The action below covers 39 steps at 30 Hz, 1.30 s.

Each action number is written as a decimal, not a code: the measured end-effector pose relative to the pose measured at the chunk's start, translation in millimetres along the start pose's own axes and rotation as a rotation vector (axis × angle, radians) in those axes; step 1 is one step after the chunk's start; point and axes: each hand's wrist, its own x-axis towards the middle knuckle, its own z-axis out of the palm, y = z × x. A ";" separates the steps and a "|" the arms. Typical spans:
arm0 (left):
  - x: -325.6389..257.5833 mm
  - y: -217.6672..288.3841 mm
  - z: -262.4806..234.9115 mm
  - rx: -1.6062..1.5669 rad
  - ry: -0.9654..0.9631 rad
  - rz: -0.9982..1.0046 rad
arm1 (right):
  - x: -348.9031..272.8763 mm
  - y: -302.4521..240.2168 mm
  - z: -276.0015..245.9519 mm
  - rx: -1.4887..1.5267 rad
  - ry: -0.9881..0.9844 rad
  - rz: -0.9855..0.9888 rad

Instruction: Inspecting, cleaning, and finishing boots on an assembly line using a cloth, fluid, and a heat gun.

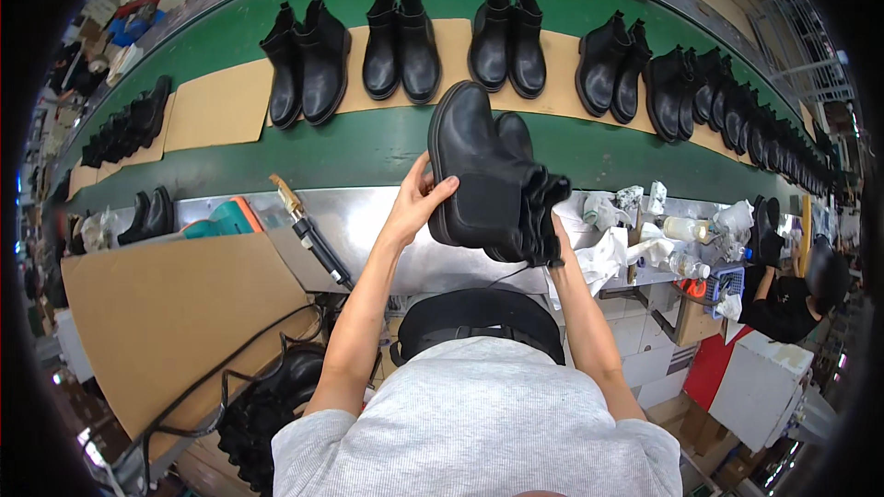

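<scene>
My grey shirt (479, 423) is filling the near edge of the view, and both my forearms are rising from it toward the far side. Beyond them the green conveyor belt (368, 152) is curving across from left to right, carrying pairs of black boots (401, 41) standing on tan cardboard sheets (221, 106). Nearer, a big cardboard panel (175, 313) is lying at my left, with a pile of black boots and a cable below it, and the metal bench (368, 221) is running between the panel and the belt.

I am holding up a pair of black ankle boots (483, 170) over the bench, just in front of my chest. Their long axis is running near to far, the toes pointing away from me toward the belt and the openings turned to the near right. My left hand (419, 198) is closed on the near left side of the pair, thumb laid over the elastic panel. My right hand is hidden behind the boot shafts, so I cannot tell how it is gripping; only the wrist is showing under them. The left hand is the one clearly on the boots.

Smaller things: a brass-tipped tool (308, 230) is lying on the bench just left of my left arm, and white rags (603, 253) and bottles are crowding the right end.
</scene>
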 end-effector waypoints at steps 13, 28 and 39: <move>-4.0 13.3 4.6 0.074 -0.074 0.059 | -16.1 -46.6 -1.2 -0.120 -0.003 0.024; -44.0 -12.3 29.8 -0.737 -0.130 0.018 | -135.7 -124.1 -55.7 -1.886 0.760 -0.400; -43.1 11.5 55.0 -0.589 -0.327 -0.021 | -168.4 -117.9 -58.5 -0.644 0.387 -0.376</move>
